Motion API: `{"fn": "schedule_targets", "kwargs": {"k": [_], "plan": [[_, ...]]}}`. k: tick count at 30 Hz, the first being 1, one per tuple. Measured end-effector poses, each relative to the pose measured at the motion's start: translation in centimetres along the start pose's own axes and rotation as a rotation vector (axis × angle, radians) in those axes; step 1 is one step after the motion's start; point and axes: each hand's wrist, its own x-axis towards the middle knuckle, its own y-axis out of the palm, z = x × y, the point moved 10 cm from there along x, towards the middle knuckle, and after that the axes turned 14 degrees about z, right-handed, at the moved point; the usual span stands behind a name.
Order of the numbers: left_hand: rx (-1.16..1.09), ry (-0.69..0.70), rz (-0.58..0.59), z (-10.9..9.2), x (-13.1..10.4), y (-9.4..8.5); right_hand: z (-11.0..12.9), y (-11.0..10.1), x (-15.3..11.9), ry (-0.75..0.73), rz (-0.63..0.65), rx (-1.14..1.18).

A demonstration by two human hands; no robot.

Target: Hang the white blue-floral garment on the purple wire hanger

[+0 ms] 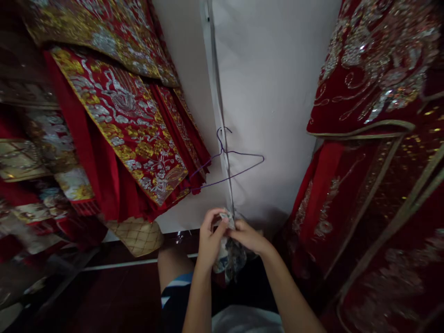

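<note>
Both hands meet low in the middle of the head view, at the lower end of a long pale strap point(217, 88) that runs down the wall. My left hand point(212, 231) pinches a light patterned cloth point(228, 219) between thumb and fingers. From the right, my right hand point(245, 235) grips the same cloth, its fingertips close to the left ones. Below the hands hangs a bunched grey and blue patterned part point(229, 261), dim and blurred. A thin purple hanger point(243, 153) hangs by the strap just above the hands, with nothing on it.
Red embroidered garments point(128, 106) hang at the left, overlapping the hanger's left end. More red sequined garments point(374, 69) hang at the right. Behind is a pale wall point(274, 92). A quilted gold piece point(137, 235) hangs low at the left, above the dark floor point(114, 296).
</note>
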Motion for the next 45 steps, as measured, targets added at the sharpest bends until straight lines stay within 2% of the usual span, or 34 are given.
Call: {"fn": "schedule_targets", "kwargs": {"k": [2, 3, 6, 8, 10, 12, 14, 18, 20, 22, 24, 26, 28, 33, 36, 40, 43, 45], "plan": [[0.062, 0.015, -0.012, 0.5, -0.5, -1.0, -0.1, 0.1, -0.7, 0.063, 0.038, 0.077], [0.056, -0.022, 0.028, 1.4, -0.8, -0.9, 0.1, 0.4, -1.2, 0.08, 0.073, 0.109], [-0.012, -0.231, 0.234, 5.3, -2.7, 1.3, 1.1, 0.9, -2.7, 0.097, 0.151, 0.187], [0.035, -0.304, 0.357, 7.0, -4.2, 2.9, 1.5, -0.2, -4.0, 0.122, 0.091, 0.225], [0.174, -0.299, 0.472, 7.8, -5.1, 3.8, 2.1, -2.4, -5.3, 0.133, -0.025, 0.217], [0.36, -0.28, 0.505, 8.3, -5.3, 2.6, 3.1, -5.1, -6.1, 0.117, -0.136, 0.162], [0.544, -0.274, 0.449, 8.5, -4.9, -0.8, 4.6, -8.3, -5.9, 0.07, -0.26, 0.047], [0.71, -0.243, 0.419, 7.0, -4.3, -7.3, 9.3, -14.4, -3.2, -0.157, -0.577, -0.346], [0.707, -0.205, 0.398, 5.1, -4.3, -9.3, 10.4, -15.6, -0.1, -0.246, -0.622, -0.497], [0.675, -0.154, 0.355, 3.0, -4.5, -10.1, 9.7, -15.9, 4.1, -0.254, -0.538, -0.573], [0.629, -0.108, 0.321, 1.4, -4.7, -10.0, 8.0, -15.9, 7.9, -0.23, -0.44, -0.611], [0.577, -0.105, 0.297, 1.0, -4.9, -9.4, 6.0, -16.0, 10.2, -0.18, -0.389, -0.637], [0.526, -0.13, 0.279, 1.3, -5.1, -8.8, 4.4, -16.3, 11.1, -0.139, -0.386, -0.653], [0.478, -0.17, 0.28, 2.2, -4.9, -8.4, 3.4, -17.3, 9.2, -0.132, -0.441, -0.676], [0.618, -0.077, 0.291, 1.0, -3.8, -9.2, 3.8, -17.5, 7.1, -0.146, -0.463, -0.676], [0.919, 0.033, 0.341, -0.4, -1.4, -10.7, 5.0, -17.6, 4.1, -0.166, -0.483, -0.665], [1.052, -0.008, 0.321, -0.6, 0.9, -12.1, 6.3, -17.4, 2.3, -0.16, -0.471, -0.67], [1.042, -0.024, 0.262, -1.1, 2.5, -12.4, 7.0, -17.0, 1.5, -0.145, -0.448, -0.671]]}}
